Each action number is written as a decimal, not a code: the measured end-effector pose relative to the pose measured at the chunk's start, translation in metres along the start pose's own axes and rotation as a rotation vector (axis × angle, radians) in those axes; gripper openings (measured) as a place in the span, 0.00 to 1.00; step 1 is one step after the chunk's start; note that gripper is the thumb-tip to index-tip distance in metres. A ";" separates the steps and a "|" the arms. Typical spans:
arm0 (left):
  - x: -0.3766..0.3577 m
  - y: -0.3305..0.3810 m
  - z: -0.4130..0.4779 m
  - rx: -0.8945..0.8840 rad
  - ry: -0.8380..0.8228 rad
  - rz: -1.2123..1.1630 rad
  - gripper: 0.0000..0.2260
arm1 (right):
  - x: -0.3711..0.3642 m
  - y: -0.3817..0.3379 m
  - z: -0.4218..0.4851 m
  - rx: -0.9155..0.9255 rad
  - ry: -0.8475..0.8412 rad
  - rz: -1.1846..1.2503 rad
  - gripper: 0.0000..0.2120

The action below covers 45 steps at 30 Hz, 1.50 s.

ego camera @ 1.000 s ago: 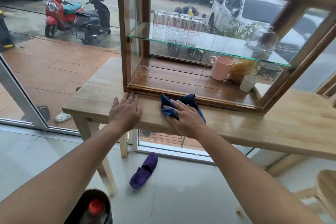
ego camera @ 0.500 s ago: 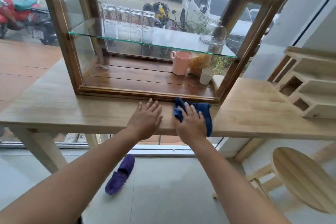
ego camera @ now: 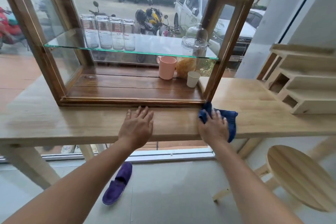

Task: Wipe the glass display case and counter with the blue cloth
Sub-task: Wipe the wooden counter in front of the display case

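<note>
My right hand (ego camera: 214, 127) presses one blue cloth (ego camera: 229, 120) flat against the wooden counter (ego camera: 54, 123) at the front right corner of the glass display case (ego camera: 127, 100), fingers spread over the fabric, while my left hand (ego camera: 137, 126) lies open, palm down and empty, on the bare counter just in front of the case. Inside, four clear glasses (ego camera: 108, 32) stand in a row on the single glass shelf (ego camera: 154, 49) with a glass jar (ego camera: 194, 45) at its right end, and below it sit one pink mug (ego camera: 167, 67) and one small white cup (ego camera: 193, 79). One purple slipper (ego camera: 118, 183) lies on the floor under the counter, and one round wooden stool (ego camera: 298, 174) stands to the right.
</note>
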State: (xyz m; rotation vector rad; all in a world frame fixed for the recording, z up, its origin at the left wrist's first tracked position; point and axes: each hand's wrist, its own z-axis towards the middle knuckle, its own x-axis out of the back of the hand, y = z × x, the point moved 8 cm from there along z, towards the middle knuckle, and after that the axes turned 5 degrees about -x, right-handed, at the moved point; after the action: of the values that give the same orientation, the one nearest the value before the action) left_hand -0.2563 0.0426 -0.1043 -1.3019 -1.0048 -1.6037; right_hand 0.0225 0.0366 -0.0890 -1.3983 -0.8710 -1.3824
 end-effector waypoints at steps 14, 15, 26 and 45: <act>0.007 -0.002 -0.007 0.024 -0.017 -0.001 0.25 | 0.002 0.016 -0.001 0.330 -0.200 0.083 0.26; 0.006 -0.002 -0.007 0.033 -0.018 -0.007 0.24 | 0.002 0.033 0.009 0.237 -0.181 0.063 0.27; 0.003 0.007 -0.006 -0.020 -0.075 -0.023 0.26 | -0.012 -0.093 -0.062 0.465 -0.069 0.060 0.28; 0.045 -0.227 -0.100 0.048 0.046 -0.069 0.24 | -0.020 -0.206 -0.072 -0.105 0.017 0.014 0.30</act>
State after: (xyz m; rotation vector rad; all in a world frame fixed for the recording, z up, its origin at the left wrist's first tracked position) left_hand -0.5071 0.0226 -0.0936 -1.2048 -1.0640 -1.6436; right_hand -0.1966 0.0312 -0.0860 -1.4672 -0.7857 -1.4447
